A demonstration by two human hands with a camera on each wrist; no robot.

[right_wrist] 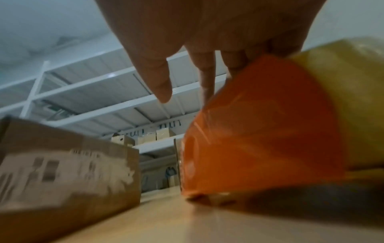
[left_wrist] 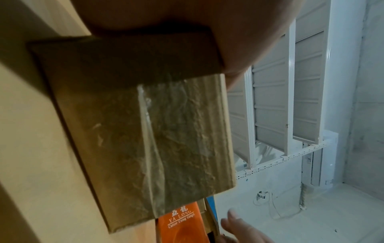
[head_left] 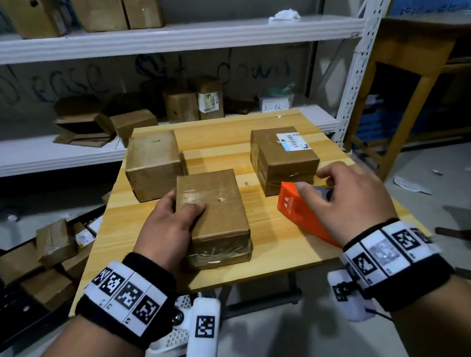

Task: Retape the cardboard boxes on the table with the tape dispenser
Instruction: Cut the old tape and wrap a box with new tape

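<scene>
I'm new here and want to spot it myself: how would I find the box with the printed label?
Start at the wooden table, which carries three cardboard boxes. Look to its far right part, beyond the orange tape dispenser. The labelled box sits there, the only one of the three with a white barcode sticker on top.

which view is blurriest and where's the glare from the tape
Right wrist view is blurriest: the labelled box and orange tape dispenser are smeared. Head view is sharp but dim, with bent shelf lines and glare on the near box. Left wrist view shows wrinkled tape glinting there, shadowed under the left hand.
</scene>
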